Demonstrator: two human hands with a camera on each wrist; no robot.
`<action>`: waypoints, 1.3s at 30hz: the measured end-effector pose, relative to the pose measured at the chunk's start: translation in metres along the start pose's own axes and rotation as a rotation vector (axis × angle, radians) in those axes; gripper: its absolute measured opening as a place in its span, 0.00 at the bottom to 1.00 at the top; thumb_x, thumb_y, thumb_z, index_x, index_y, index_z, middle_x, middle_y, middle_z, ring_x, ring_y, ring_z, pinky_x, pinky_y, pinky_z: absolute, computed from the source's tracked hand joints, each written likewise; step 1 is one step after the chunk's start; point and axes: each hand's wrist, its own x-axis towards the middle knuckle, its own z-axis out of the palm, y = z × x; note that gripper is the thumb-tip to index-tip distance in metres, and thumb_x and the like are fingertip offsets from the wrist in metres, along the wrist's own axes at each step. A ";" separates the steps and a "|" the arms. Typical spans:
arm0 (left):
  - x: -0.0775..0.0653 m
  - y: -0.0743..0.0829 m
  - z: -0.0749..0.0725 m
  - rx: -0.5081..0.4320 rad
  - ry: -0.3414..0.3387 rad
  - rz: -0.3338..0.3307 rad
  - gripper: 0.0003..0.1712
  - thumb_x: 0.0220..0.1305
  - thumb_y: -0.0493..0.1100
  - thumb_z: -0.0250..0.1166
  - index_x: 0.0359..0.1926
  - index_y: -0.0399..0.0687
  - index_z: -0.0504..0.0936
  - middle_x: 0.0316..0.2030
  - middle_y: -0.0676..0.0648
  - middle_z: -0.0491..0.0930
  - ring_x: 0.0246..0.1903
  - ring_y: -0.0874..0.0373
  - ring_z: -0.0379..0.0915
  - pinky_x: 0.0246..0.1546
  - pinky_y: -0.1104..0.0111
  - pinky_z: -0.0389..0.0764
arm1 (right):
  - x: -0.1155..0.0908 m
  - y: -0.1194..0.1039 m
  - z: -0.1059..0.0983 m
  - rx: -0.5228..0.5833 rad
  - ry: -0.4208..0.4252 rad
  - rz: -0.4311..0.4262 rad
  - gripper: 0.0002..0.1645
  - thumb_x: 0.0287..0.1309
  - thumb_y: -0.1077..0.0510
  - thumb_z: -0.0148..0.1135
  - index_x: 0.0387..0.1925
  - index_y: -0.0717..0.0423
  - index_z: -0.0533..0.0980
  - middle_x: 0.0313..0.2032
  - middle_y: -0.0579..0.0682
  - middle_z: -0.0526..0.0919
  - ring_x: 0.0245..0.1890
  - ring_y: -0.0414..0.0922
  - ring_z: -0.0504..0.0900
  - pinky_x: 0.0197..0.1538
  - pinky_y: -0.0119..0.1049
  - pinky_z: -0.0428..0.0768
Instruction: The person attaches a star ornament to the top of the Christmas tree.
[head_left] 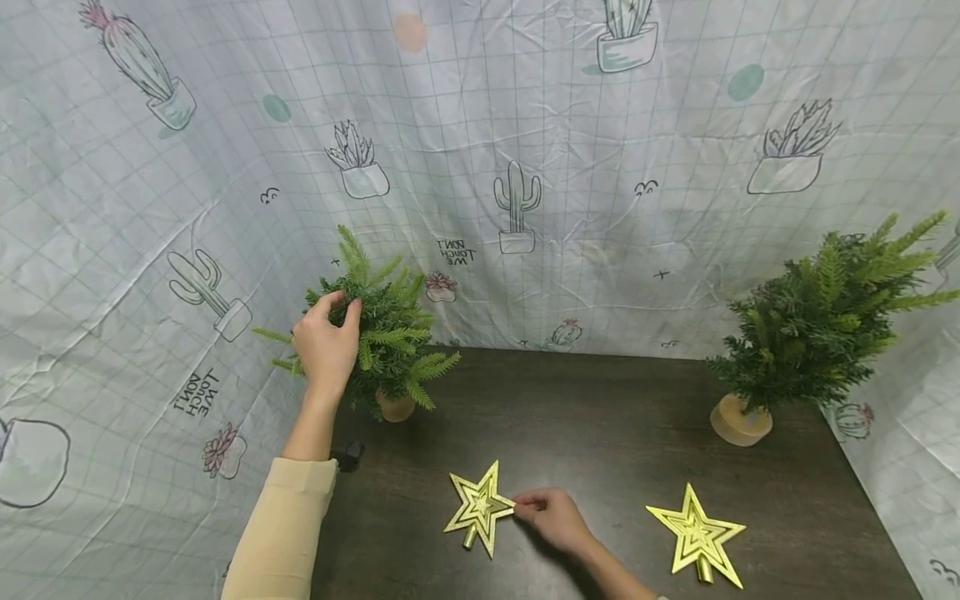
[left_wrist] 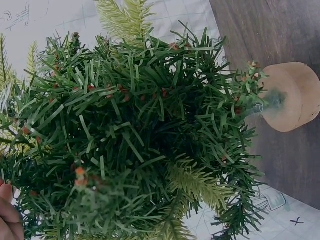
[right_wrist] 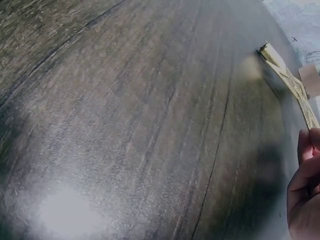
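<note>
A small artificial Christmas tree with a round wooden base stands at the left. My left hand is at its upper foliage, thumb and forefinger curled together around the greenery; the fingertips are partly hidden by needles in the left wrist view. A gold star tree topper is held by one point between the thumb and fingers of my right hand. Its short socket points down toward me. The right wrist view shows this star edge-on, above the dark wooden tabletop.
Another gold star topper lies on the table at the right front. Behind it a second small tree on a wooden base leans to the right. A cactus-printed curtain hangs around the back and sides.
</note>
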 end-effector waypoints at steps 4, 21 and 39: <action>-0.001 0.001 0.000 0.000 -0.009 -0.008 0.19 0.73 0.47 0.68 0.53 0.36 0.87 0.46 0.37 0.88 0.15 0.49 0.66 0.35 0.51 0.75 | 0.001 -0.001 -0.004 0.050 0.017 0.045 0.09 0.61 0.60 0.73 0.40 0.63 0.88 0.33 0.50 0.89 0.30 0.38 0.81 0.33 0.30 0.75; -0.003 0.001 0.000 -0.022 -0.023 0.006 0.18 0.74 0.45 0.67 0.54 0.34 0.86 0.47 0.35 0.87 0.15 0.48 0.66 0.36 0.48 0.77 | 0.014 -0.022 -0.040 0.180 0.179 0.087 0.09 0.62 0.67 0.71 0.43 0.68 0.87 0.35 0.58 0.89 0.37 0.56 0.87 0.37 0.30 0.78; -0.009 0.007 -0.001 -0.027 -0.013 0.023 0.17 0.74 0.44 0.68 0.52 0.34 0.87 0.46 0.35 0.87 0.17 0.47 0.71 0.43 0.46 0.80 | 0.012 -0.031 -0.070 0.160 0.256 0.090 0.09 0.65 0.65 0.70 0.44 0.66 0.87 0.36 0.56 0.90 0.38 0.52 0.87 0.38 0.30 0.78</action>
